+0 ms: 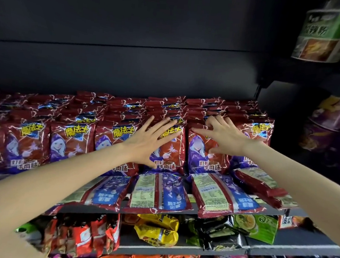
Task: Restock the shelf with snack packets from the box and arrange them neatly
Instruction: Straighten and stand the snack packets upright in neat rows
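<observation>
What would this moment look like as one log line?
step: straightening rows | left hand: flat on red snack packets | right hand: fingers curled over packet tops | shelf: some packets lying flat

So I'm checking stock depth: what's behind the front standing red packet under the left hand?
More red snack packets of the same kind stand in a row behind the front packet. The left hand covers part of it; the row's rear end is hidden.

Glossy red foil snack packets [71,140] stand upright in packed rows across mid-frame on the dark shelf [159,209]; four packets [158,190] lie flat, back-up, along its front edge.
</observation>
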